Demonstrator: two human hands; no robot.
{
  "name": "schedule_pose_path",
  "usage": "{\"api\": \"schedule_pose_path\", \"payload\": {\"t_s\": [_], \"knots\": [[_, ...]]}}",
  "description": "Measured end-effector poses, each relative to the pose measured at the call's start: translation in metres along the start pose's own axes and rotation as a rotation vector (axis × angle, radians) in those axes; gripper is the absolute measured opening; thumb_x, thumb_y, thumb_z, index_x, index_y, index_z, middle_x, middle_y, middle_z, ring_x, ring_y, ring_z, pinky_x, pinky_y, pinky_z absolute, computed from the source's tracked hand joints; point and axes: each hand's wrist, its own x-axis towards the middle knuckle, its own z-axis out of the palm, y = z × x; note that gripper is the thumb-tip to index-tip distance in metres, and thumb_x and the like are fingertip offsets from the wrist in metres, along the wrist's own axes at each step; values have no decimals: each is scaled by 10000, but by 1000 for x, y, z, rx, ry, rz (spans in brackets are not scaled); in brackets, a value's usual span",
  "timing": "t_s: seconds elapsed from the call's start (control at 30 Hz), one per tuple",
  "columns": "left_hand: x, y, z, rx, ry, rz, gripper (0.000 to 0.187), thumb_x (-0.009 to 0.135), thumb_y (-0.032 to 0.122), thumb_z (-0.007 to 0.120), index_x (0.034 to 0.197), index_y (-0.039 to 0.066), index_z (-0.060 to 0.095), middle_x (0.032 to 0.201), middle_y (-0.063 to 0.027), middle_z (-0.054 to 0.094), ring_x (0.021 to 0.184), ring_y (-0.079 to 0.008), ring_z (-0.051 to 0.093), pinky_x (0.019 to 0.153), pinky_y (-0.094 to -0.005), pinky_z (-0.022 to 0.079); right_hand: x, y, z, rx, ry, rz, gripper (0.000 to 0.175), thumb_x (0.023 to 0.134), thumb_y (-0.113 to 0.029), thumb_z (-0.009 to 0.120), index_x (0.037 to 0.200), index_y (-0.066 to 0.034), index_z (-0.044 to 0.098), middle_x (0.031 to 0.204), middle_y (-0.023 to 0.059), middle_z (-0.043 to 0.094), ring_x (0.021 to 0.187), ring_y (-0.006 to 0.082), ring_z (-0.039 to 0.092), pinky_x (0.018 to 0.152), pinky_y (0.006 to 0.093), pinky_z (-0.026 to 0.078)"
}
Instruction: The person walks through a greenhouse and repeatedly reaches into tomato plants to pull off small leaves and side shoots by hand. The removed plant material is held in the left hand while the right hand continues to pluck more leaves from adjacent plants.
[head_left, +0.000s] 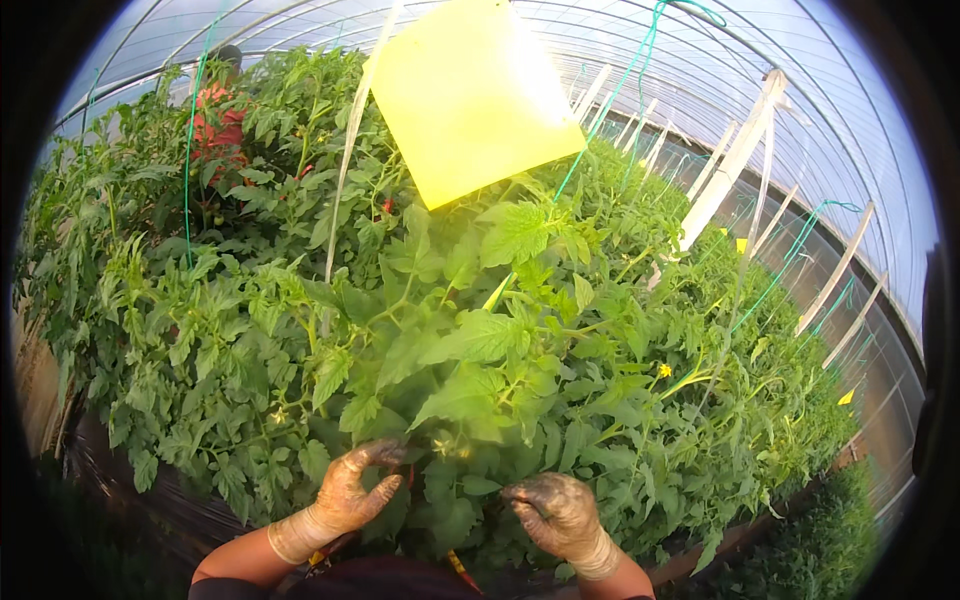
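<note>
My left hand (352, 484), in a thin translucent glove with dark-stained fingertips, is at the front of a tomato plant (480, 337). Its thumb and fingers are apart, and no held thing shows between them. My right hand (559, 517), gloved and stained the same way, is curled with its thumb close to the fingers. A tomato leaf (480, 486) lies by its fingertips; whether anything is pinched there is hidden. Between and above the hands hang pale yellow tomato flowers (450, 448). Leafy stems rise in front of me.
A yellow sticky trap (480, 105) hangs close overhead. Green twine (611, 105) and a pale strap (349, 150) run down into the plants. A wooden post (731, 161) leans at right. Another person in red (220, 124) stands among plants at back left. Dark plastic film (142, 517) covers the ground.
</note>
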Motion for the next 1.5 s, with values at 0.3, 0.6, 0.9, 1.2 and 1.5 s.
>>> {"api": "schedule_pose_path", "payload": {"t_s": [0.3,0.6,0.9,1.2,1.5], "knots": [[-56,0,-56,176,-155,113,429,810,77,761,1205,23,602,1007,-129,731,915,-284,719,801,-364,562,137,13,-76,-1406,-128,16,285,793,-90,620,1076,-117,648,1071,77,675,1112,294,600,1113,569,344],[-103,-19,-105,106,-184,-90,357,799,79,766,1130,7,652,961,-159,724,873,-300,724,753,-367,572,127,27,-84,-1435,-478,184,266,883,-163,556,1117,-109,670,1128,75,694,1040,262,669,1099,503,383],[-133,-10,-109,136,-141,-199,378,831,122,757,1170,-6,647,999,-173,719,895,-305,714,772,-368,567,143,20,-106,-1418,-487,23,306,809,-190,653,1094,-78,648,993,122,693,968,275,666,915,435,504],[-158,11,-77,155,-94,-422,349,878,122,717,1191,-11,641,1053,-161,716,959,-260,705,836,-341,555,136,98,-111,-1094,-177,-198,164,780,-88,641,941,-55,636,917,143,637,881,350,607,786,431,502],[-165,43,-26,6,-89,-559,317,945,90,660,1237,-21,605,1101,-105,695,1003,-146,667,865,-294,548,181,114,-122,-488,403,178,362,1005,-288,532,1098,48,631,1004,191,690,908,347,660,819,380,507]]}}
